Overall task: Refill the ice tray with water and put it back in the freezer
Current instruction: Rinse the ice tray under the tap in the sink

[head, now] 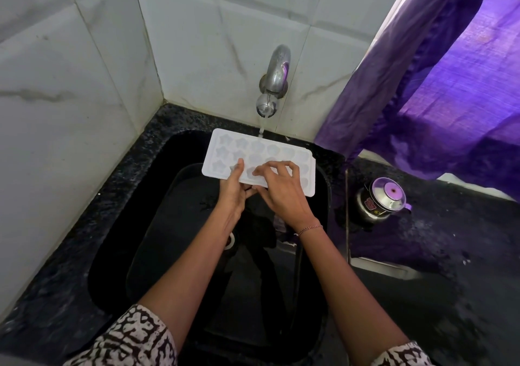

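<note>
- Reaching forward from patterned sleeves (pixel 135 337) at the bottom edge, both bare forearms stretch over a black sink (pixel 112 239) set in a dark speckled counter (pixel 56 295).
- A thin bracelet (pixel 309 228) circles the right wrist.
- The left hand (pixel 235 190) grips the near long edge of the ice tray (pixel 253 146), thumb pressed on top and fingers tucked beneath.
- Just beside it, the right hand (pixel 281 190) has its fingers bent, the tips on the tray's moulded cells and the thumb at the near edge, so it pinches the tray.
- The white tray, with its shaped cells facing up, is held above the far part of the sink, below the tap.
- A thin stream of water (pixel 261 126) falls from the steel tap (pixel 274 81) onto the tray's far edge.
- A lidded steel pot (pixel 380 199) stands on the counter right of the sink, well apart from the tray.
- Marbled white wall tiles (pixel 70 84) rise behind, and a purple curtain (pixel 450 84) hangs at the far right.
</note>
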### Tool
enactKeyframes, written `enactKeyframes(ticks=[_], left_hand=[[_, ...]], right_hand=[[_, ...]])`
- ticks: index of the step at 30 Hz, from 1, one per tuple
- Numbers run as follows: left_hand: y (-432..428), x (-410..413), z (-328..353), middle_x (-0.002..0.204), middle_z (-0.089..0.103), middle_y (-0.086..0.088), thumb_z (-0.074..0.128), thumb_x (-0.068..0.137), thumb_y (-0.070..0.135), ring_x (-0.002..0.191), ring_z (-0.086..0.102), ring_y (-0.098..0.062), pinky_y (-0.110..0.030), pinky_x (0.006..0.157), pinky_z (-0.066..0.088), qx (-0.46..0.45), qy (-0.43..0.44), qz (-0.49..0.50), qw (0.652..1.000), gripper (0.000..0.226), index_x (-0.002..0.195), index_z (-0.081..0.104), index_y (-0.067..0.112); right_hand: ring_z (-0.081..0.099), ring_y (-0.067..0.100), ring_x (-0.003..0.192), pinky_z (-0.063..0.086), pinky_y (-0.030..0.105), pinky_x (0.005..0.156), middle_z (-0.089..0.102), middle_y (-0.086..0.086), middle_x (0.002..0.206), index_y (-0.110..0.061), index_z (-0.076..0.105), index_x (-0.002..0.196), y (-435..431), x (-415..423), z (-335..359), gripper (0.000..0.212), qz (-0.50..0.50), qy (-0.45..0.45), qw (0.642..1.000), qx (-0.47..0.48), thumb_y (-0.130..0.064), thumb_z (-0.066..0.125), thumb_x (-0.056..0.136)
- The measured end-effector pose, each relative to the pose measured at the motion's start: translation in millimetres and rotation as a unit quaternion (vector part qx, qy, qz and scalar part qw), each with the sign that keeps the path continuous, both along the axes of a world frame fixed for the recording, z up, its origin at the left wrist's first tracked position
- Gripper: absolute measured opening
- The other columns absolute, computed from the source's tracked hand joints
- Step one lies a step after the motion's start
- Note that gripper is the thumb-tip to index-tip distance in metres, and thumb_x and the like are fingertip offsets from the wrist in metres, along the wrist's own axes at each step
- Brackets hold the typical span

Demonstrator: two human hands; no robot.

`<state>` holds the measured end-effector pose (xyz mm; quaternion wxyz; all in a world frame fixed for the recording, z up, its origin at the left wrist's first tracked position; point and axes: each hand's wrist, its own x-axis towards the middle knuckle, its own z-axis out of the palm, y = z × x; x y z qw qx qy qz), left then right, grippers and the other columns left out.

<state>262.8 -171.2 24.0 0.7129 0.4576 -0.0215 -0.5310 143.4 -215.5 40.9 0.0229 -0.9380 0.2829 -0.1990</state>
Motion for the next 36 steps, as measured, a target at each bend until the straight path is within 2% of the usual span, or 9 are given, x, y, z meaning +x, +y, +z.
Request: enactKeyframes(ticks=[4, 10, 16, 19, 24, 29, 31, 33, 36], left_hand=[[-3, 4, 2, 0.111, 0.067, -0.011, 0.053, 0.096, 0.025, 0.096, 0.068, -0.025, -0.036, 0.064, 0.058, -0.006, -0.004, 0.005, 1.000, 0.041, 0.134, 0.048, 0.012], [-3, 2, -1, 0.119, 0.065, -0.017, 0.053, 0.096, 0.027, 0.099, 0.067, -0.029, -0.038, 0.068, 0.058, 0.002, -0.008, 0.004, 1.000, 0.042, 0.134, 0.047, 0.011], [-2, 5, 0, 0.110, 0.067, -0.011, 0.053, 0.096, 0.025, 0.100, 0.066, -0.029, -0.038, 0.069, 0.058, -0.007, -0.011, 0.008, 1.000, 0.033, 0.126, 0.052, 0.013], [0, 6, -3, 0.117, 0.065, -0.014, 0.053, 0.096, 0.025, 0.101, 0.066, -0.029, -0.038, 0.069, 0.058, -0.004, -0.008, 0.008, 1.000, 0.037, 0.131, 0.050, 0.013], [5, 2, -9, 0.123, 0.064, -0.017, 0.054, 0.095, 0.027, 0.106, 0.066, -0.031, -0.043, 0.077, 0.058, 0.007, -0.012, 0.001, 1.000, 0.043, 0.135, 0.048, 0.012], [12, 9, -10, 0.117, 0.065, -0.007, 0.062, 0.090, 0.022, 0.103, 0.065, -0.022, -0.039, 0.068, 0.059, 0.034, -0.102, -0.005, 0.994, 0.046, 0.133, 0.048, 0.018], [15, 15, -15, 0.113, 0.065, -0.002, 0.067, 0.087, 0.023, 0.104, 0.065, -0.022, -0.043, 0.076, 0.059, 0.069, -0.160, -0.008, 0.985, 0.040, 0.125, 0.053, 0.018], [19, 20, -21, 0.108, 0.068, -0.002, 0.070, 0.084, 0.028, 0.104, 0.065, -0.023, -0.042, 0.085, 0.056, 0.122, -0.268, -0.022, 0.955, 0.034, 0.115, 0.059, 0.018], [26, 21, -29, 0.102, 0.070, -0.008, 0.070, 0.082, 0.039, 0.096, 0.067, -0.023, -0.032, 0.077, 0.053, 0.187, -0.429, -0.060, 0.882, 0.043, 0.112, 0.064, 0.009]], right_hand=[[0.043, 0.017, 0.128, 0.014, 0.038, 0.111, 0.058, -0.001, 0.128, -0.018, 0.050, 0.127, -2, 3, 2, 0.035, 0.016, 0.030, 0.998, 0.044, -0.015, 0.050, 0.092], [0.048, 0.021, 0.118, 0.021, 0.043, 0.110, 0.063, 0.001, 0.115, -0.013, 0.054, 0.117, 0, 7, 3, 0.030, 0.012, 0.035, 0.999, 0.038, -0.007, 0.054, 0.087], [0.045, 0.022, 0.124, 0.021, 0.042, 0.112, 0.062, -0.001, 0.122, -0.015, 0.045, 0.134, 8, 10, -3, 0.052, -0.005, 0.028, 0.999, 0.034, 0.001, 0.055, 0.085], [0.044, 0.020, 0.124, 0.019, 0.039, 0.112, 0.062, -0.002, 0.122, -0.017, 0.050, 0.126, 6, 10, -5, 0.048, 0.006, 0.014, 0.999, 0.051, 0.004, 0.056, 0.084], [0.042, 0.024, 0.117, 0.032, 0.040, 0.105, 0.059, 0.004, 0.115, -0.014, 0.051, 0.117, 11, 13, -11, 0.041, 0.007, 0.011, 0.997, 0.081, 0.006, 0.051, 0.082], [0.039, 0.025, 0.123, 0.036, 0.040, 0.104, 0.043, 0.006, 0.137, -0.021, 0.031, 0.138, 15, 5, -17, 0.066, 0.007, -0.029, 0.993, 0.110, -0.012, 0.066, 0.083], [0.035, 0.025, 0.126, 0.032, 0.040, 0.105, 0.038, 0.006, 0.141, -0.025, 0.022, 0.142, 14, -1, -19, 0.076, -0.013, -0.022, 0.994, 0.109, -0.021, 0.069, 0.083], [0.035, 0.026, 0.126, 0.034, 0.041, 0.103, 0.038, 0.007, 0.141, -0.027, 0.019, 0.142, 14, -5, -24, 0.078, -0.039, -0.020, 0.994, 0.099, -0.026, 0.069, 0.083], [0.034, 0.025, 0.125, 0.038, 0.045, 0.102, 0.040, 0.007, 0.139, -0.027, 0.020, 0.142, 16, -6, -33, 0.080, -0.070, -0.005, 0.993, 0.092, -0.027, 0.071, 0.080]])
